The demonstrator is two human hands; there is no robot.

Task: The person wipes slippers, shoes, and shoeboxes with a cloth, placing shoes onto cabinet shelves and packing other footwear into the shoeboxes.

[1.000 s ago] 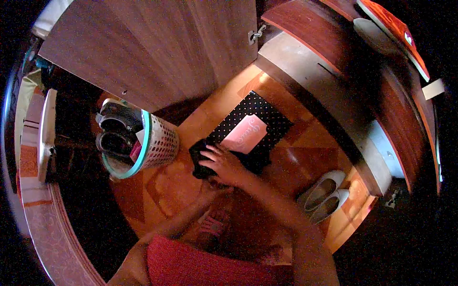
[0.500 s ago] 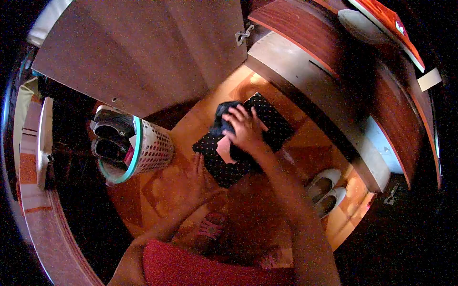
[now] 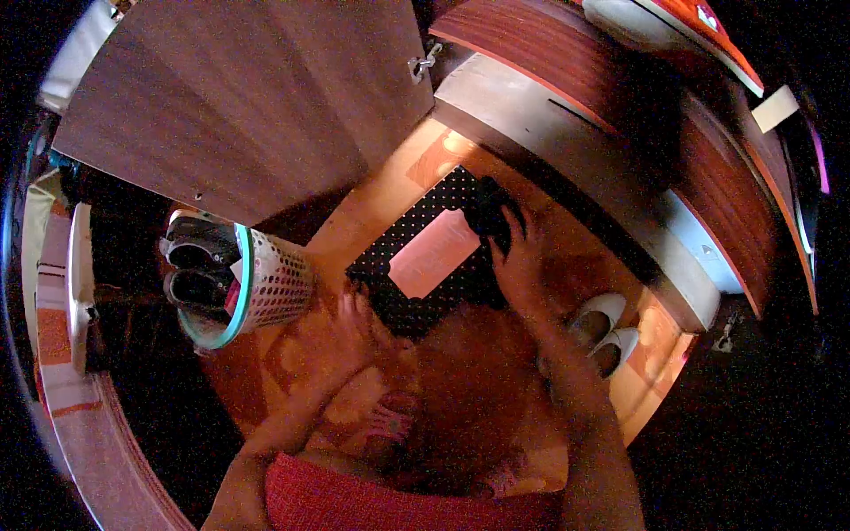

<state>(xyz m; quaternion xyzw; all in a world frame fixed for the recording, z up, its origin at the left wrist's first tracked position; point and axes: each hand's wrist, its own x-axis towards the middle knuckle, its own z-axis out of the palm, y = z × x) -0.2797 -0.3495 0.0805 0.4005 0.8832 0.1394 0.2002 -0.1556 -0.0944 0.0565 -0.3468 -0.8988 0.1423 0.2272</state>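
A black, white-dotted, flat rectangular thing, like a box lid, (image 3: 379, 265) lies on the floor, with a pink label (image 3: 434, 254) in its middle. My right hand (image 3: 521, 252) presses a dark, bunched cloth (image 3: 490, 208) against its far right part, fingers curled over the cloth. My left hand (image 3: 356, 320) is at its near left corner, fingers extended and holding nothing; whether they touch the edge is hard to tell in the dim light.
A white perforated basket (image 3: 279, 274) with a teal rim holds dark shoes (image 3: 199, 265) on the left. A brown door panel (image 3: 257, 97) stands beyond it. White shoes (image 3: 604, 332) sit on the floor at right, beside the wooden furniture base (image 3: 522, 93).
My right hand has moved the cloth rightward across the dotted surface, uncovering the whole pink label. My left hand stays near the left corner. The view has shifted slightly.
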